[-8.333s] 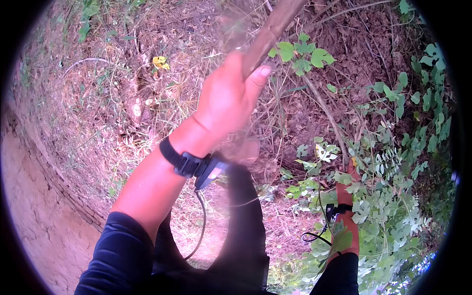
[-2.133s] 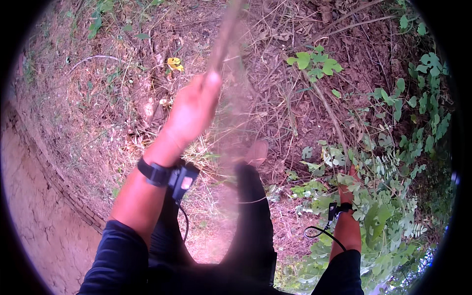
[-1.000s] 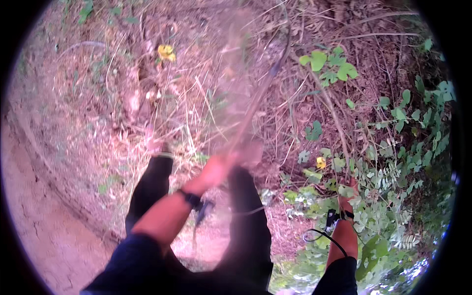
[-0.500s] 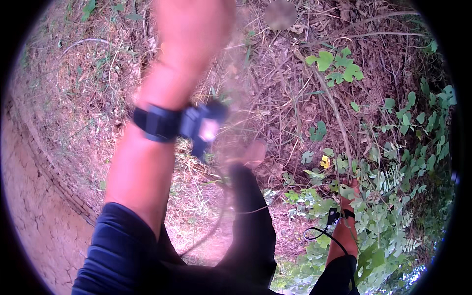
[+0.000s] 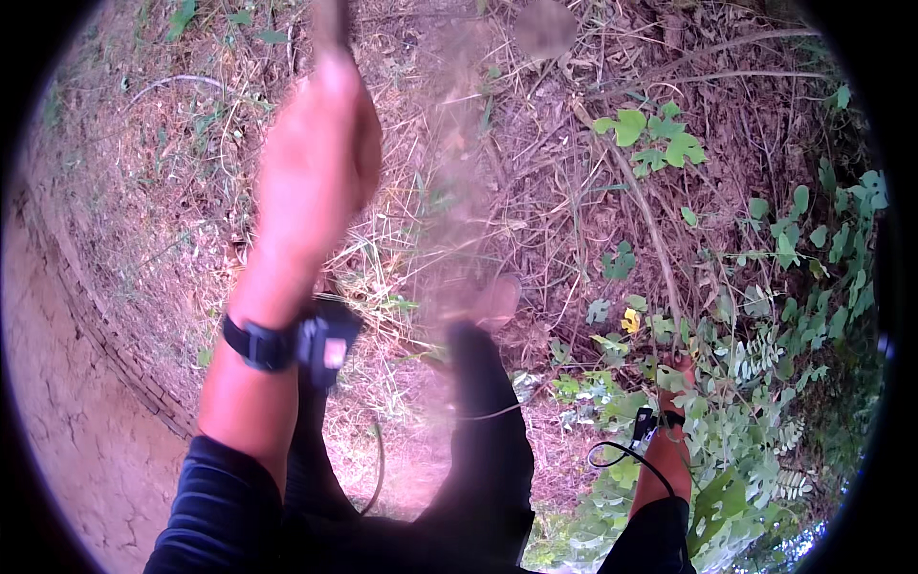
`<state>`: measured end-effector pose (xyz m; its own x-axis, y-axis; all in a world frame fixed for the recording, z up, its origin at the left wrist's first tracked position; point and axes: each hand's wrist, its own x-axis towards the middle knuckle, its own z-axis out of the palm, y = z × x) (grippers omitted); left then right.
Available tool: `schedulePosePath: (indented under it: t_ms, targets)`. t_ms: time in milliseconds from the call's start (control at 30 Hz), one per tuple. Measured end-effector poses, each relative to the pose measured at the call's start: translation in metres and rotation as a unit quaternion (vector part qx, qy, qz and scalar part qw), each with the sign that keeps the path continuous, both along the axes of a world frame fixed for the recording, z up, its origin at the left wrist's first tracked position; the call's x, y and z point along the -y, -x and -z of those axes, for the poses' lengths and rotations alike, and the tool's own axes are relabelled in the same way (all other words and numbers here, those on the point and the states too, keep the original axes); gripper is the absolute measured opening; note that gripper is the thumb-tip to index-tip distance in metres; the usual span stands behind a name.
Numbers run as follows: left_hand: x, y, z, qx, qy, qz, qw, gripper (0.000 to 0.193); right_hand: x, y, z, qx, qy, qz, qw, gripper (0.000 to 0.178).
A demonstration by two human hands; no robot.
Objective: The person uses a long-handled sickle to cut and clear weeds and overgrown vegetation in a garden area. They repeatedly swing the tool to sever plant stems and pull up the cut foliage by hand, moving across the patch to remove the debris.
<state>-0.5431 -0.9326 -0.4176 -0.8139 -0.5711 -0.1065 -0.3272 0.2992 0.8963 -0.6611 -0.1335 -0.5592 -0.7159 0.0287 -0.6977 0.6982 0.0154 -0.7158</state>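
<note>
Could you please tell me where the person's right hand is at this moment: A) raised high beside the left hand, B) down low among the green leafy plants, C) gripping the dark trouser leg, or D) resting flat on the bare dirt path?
B: the right hand reaches down into the green plants at the lower right, its fingers hidden by leaves, while the blurred left hand is raised around a stick.

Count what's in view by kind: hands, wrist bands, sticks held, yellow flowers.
Hands: 2, the left hand raised and the right hand low among the leaves
Wrist bands: 2, the left wrist band and the right wrist band, both black
Sticks held: 1, the blurred stick in the left grip
Yellow flowers: 1, the yellow flower
Total: 6
</note>
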Motion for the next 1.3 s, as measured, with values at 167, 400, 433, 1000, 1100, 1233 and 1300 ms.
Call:
schedulePosePath:
  t_ms: [167, 400, 433, 1000, 1100, 1233, 1300]
  targets:
    - [-0.006, 0.071, 0.018, -0.156, -0.075, -0.162, 0.971, 0.042, -0.010, -0.001, 0.001, -0.015, 0.030, -0.026, 0.999, 0.044]
    - [-0.161, -0.125, 0.099, 0.374, -0.306, 0.047, 0.874, 0.051, 0.042, 0.002, -0.025, -0.110, -0.390, -0.348, 0.845, 0.046]
    - [-0.158, -0.143, 0.086, 0.382, -0.309, 0.024, 0.871, 0.050, 0.051, 0.004, -0.030, -0.103, -0.432, -0.388, 0.807, 0.046]
    - [-0.166, -0.100, 0.099, 0.355, -0.324, 0.090, 0.872, 0.050, 0.082, 0.001, -0.053, -0.096, -0.567, -0.467, 0.672, 0.052]
    - [-0.142, -0.144, 0.087, 0.396, -0.321, 0.080, 0.856, 0.069, 0.084, -0.006, -0.053, -0.080, -0.573, -0.477, 0.662, 0.053]
    - [-0.052, -0.059, 0.042, 0.238, -0.082, -0.040, 0.967, 0.052, 0.085, -0.003, -0.050, -0.072, -0.588, -0.477, 0.650, 0.055]
    - [-0.018, -0.004, 0.022, 0.052, -0.083, -0.107, 0.989, 0.053, 0.083, -0.001, -0.048, -0.068, -0.593, -0.483, 0.641, 0.055]
